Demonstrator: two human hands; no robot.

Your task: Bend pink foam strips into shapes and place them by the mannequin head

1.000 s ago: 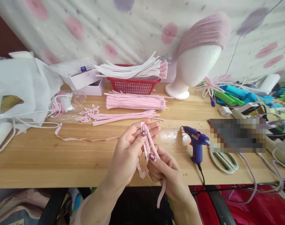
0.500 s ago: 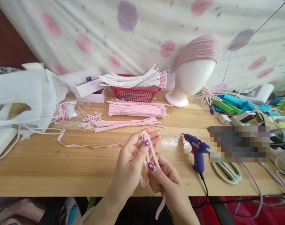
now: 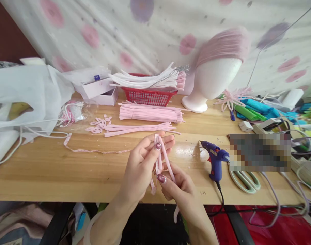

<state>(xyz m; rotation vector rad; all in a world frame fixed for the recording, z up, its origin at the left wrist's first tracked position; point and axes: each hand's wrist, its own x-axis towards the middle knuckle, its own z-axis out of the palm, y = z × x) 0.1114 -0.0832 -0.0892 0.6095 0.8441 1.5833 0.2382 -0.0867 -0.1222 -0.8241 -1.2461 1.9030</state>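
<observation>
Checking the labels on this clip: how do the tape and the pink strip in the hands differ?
The tape is flat and marked; the strip looks rounded and plain. By the left hand's thumb, the strip bends back on itself, while the tape runs straight. The tape also lies leftward across the table; the strip's end hangs below the right hand. Both are pinkish.

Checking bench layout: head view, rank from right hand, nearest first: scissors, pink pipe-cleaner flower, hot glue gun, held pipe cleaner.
1. Pink pipe cleaner: in the right hand
2. Hot glue gun: right
3. Scissors: farther right
4. Pink pipe-cleaner flower: back right
</observation>
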